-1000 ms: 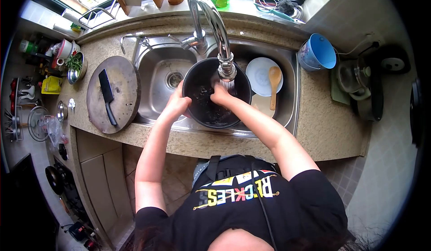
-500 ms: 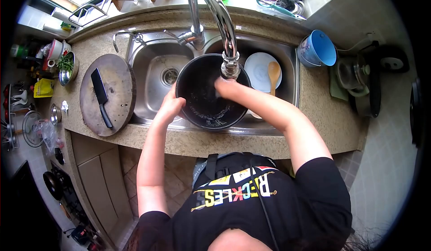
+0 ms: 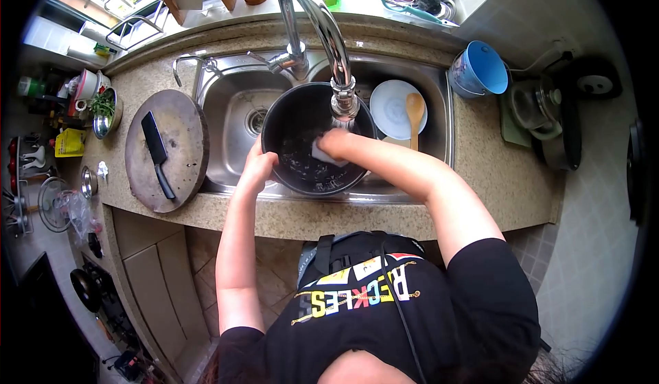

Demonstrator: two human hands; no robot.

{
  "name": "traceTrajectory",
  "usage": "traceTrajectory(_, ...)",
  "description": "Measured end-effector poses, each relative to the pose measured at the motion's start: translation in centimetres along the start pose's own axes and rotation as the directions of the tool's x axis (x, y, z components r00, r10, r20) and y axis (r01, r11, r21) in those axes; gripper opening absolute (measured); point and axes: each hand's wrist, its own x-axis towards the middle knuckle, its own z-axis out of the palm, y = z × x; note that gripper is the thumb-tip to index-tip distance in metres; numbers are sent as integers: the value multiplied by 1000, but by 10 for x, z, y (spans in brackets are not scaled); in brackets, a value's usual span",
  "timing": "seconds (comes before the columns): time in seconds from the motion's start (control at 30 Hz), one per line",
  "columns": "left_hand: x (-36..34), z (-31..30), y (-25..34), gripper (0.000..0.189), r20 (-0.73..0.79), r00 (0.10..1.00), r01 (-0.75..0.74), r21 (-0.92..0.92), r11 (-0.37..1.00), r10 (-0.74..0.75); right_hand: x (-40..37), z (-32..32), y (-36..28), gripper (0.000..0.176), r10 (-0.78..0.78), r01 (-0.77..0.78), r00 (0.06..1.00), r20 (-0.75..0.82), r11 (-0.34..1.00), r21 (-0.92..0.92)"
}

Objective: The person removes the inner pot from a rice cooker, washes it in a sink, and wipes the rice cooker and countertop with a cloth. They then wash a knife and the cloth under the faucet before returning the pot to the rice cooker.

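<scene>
My left hand [image 3: 258,166] is closed on the left rim of a black pot [image 3: 295,152], thumb over the edge. The pot sits tilted over the sink, near the divider between the two basins. Inside it, my right hand [image 3: 335,143] presses a pale cloth or sponge [image 3: 321,153] against the inner wall. Just above that hand, the chrome faucet [image 3: 341,75] runs water into the pot. Wet, shiny patches show on the pot's bottom.
In the right basin lie a white plate [image 3: 391,113] and a wooden spoon [image 3: 414,115]. A round chopping board [image 3: 182,137] with a black cleaver [image 3: 154,140] rests left of the sink. A blue bucket [image 3: 486,69] stands to the right.
My right hand has moved left and down inside the pot, and the pale cloth or sponge now shows. My left hand keeps its hold on the rim.
</scene>
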Motion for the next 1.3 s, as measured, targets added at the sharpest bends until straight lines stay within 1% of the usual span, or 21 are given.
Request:
traceTrajectory(0.07, -2, 2, 1, 70, -8, 1000, -7, -15, 1000, 7, -27, -33, -9, 51, 150, -150, 988, 24, 989, 8)
traceTrajectory(0.13, -6, 8, 6, 72, -47, 999, 21, -4, 1000, -21, -30, -56, -23, 53, 48, 51, 894, 446, 977, -207)
traceTrajectory(0.17, -1, 5, 0, 72, -43, 999, 17, 4, 1000, -17, -38, -65, -31, 53, 51, 44, 896, 441, 978, -203)
traceTrajectory(0.27, 12, -2, -18, 75, -39, 998, -50, -36, 998, 48, -48, -66, -65, 46, -212, 121, 946, 244, 932, 341)
traceTrajectory(0.3, 9, 0, -17, 74, -34, 999, -24, -41, 999, 23, -35, -52, -76, 43, -145, 114, 989, 12, 818, 564)
traceTrajectory(0.33, 6, 0, -17, 74, -29, 1000, 7, -45, 999, -8, -54, -84, -84, 41, -44, 21, 999, 9, 646, 763)
traceTrajectory(0.4, 5, -1, -20, 70, 10, 1000, 14, -52, 999, -13, 5, -51, -72, 41, 77, 468, 847, -526, 361, 807)
traceTrajectory(0.47, 2, -2, -17, 68, 47, 999, 13, -20, 1000, -12, 6, -77, -57, 37, 447, 402, 822, -353, -17, 915)
traceTrajectory(0.53, -1, 0, -15, 67, 34, 999, 21, -35, 999, -20, 3, -91, -40, 19, 735, 630, 642, -218, -344, 696)
traceTrajectory(0.6, -5, 4, -13, 67, 21, 999, 29, -52, 998, -28, -3, -81, -29, 5, 781, 920, 372, -501, -239, 311)
traceTrajectory(0.7, -11, 11, -6, 69, 26, 998, 51, -86, 995, -49, 6, -53, -19, 17, 945, 811, 197, -260, -8, 585)
traceTrajectory(0.8, -9, 15, -8, 74, 56, 998, 32, -30, 999, -30, 24, -66, -36, 21, 993, 591, 112, 24, -86, 802)
traceTrajectory(0.87, -12, 21, -4, 77, 60, 998, 37, -57, 998, -34, 28, -66, -40, 21, 882, 579, 372, -290, 24, 815)
traceTrajectory(0.93, -15, 23, 2, 67, 5, 999, 51, -40, 998, -51, 16, -69, -56, 19, 525, 573, 723, -449, -95, 814)
traceTrajectory(0.97, -11, 23, -1, 65, -24, 1000, 2, -62, 998, -4, 15, -59, -61, 21, 299, 576, 787, -539, -45, 816)
traceTrajectory(1.03, 4, 12, -19, 64, -48, 997, -62, -36, 997, 60, -11, -47, -75, 25, 68, 314, 946, -316, 28, 949)
traceTrajectory(1.13, 12, 8, -27, 62, -99, 984, -147, 5, 989, 147, -78, -46, -45, 36, -195, 165, 980, -49, 644, 747)
traceTrajectory(1.2, -4, 14, -8, 63, -66, 995, -72, -43, 996, 69, -115, -71, -23, 42, 9, -41, 993, 121, 962, 269)
traceTrajectory(1.23, -2, 13, -9, 74, -43, 998, -53, -26, 998, 52, -116, -69, -7, 29, 37, -34, 996, 77, 998, -44)
traceTrajectory(1.27, -4, 15, -8, 74, -40, 998, -44, -28, 999, 43, -121, -64, 5, 16, 52, -130, 959, -279, 954, -271)
traceTrajectory(1.3, -7, 18, -4, 75, -32, 998, -49, -1, 999, 49, -113, -68, 20, 11, 68, -216, 936, -345, 884, -414)
